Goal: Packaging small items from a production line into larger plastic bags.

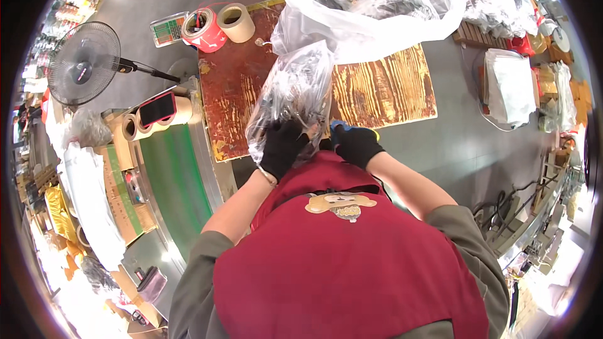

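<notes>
My left hand (284, 149), in a black glove, grips the near end of a clear plastic bag (295, 81). Dark items show through the film, but their kind is unclear. The bag lies on the worn wooden tabletop (383, 91), its far end against a big white plastic sack (402, 34). My right hand (357, 144), also black-gloved, is closed at the table's near edge, beside the bag. Something blue (339, 125) shows at its fingers, with a bit of yellow behind; I cannot make out what it is.
Tape rolls (237, 23) and a red-and-white roll (205, 30) stand at the table's far left corner. A green conveyor belt (176, 182) runs along my left, with a phone (157, 110) on rolls at its end. A fan (85, 63) stands beyond. White sheets (510, 88) are stacked at right.
</notes>
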`<state>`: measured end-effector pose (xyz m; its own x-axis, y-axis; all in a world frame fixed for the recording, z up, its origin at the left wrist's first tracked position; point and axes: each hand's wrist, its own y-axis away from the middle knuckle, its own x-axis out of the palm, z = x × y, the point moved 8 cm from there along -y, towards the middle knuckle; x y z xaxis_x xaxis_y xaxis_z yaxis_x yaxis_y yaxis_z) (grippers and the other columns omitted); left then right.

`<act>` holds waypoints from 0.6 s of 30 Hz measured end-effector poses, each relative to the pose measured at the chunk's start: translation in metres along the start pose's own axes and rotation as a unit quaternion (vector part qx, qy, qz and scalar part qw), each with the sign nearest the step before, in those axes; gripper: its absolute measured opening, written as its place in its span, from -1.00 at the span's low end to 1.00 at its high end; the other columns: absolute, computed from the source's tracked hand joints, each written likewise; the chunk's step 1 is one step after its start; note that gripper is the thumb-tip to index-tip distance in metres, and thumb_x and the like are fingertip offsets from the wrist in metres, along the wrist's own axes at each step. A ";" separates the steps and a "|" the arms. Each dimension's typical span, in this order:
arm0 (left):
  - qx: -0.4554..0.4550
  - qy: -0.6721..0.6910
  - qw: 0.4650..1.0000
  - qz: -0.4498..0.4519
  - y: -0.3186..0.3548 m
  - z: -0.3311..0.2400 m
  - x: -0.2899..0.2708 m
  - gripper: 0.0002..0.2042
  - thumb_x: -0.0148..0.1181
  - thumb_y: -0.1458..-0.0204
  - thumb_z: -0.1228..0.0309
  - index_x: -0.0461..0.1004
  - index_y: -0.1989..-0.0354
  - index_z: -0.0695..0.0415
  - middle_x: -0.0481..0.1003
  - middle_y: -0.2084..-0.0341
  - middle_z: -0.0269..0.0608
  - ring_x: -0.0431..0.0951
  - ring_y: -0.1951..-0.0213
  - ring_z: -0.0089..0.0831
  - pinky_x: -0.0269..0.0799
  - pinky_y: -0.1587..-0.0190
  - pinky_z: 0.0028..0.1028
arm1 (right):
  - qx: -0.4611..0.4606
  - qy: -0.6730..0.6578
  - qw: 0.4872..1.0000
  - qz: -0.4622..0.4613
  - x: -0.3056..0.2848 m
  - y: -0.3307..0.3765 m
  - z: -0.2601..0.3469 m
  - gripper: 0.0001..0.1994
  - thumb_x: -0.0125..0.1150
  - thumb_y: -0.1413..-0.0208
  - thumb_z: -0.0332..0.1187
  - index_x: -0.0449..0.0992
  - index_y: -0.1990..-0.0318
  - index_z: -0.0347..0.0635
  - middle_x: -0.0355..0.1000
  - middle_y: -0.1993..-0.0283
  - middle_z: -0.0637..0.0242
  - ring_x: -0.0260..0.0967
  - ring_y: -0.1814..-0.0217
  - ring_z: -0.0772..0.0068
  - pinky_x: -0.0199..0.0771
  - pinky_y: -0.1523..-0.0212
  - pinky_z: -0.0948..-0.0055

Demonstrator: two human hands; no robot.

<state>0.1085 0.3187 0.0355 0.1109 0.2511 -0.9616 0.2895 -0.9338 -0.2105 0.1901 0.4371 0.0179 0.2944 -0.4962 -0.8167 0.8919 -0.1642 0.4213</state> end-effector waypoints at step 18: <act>-0.327 0.519 0.772 -0.165 0.053 0.086 -0.021 -0.79 -0.01 -0.08 0.43 0.46 0.13 0.13 0.47 0.30 -0.23 0.48 0.23 -0.46 0.40 0.18 -0.51 | -0.156 -0.296 0.933 -0.133 0.000 -0.040 -0.027 -0.37 0.21 0.07 -0.30 0.16 -0.22 -0.05 0.24 -0.08 -0.15 0.23 -0.12 -0.06 0.27 -0.07 0.19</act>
<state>0.0393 0.2423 0.0297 0.5335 0.8336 -0.1430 0.8449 -0.5328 0.0465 0.1640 0.4663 -0.0095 -0.1098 -0.8729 -0.4753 0.9901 -0.1380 0.0248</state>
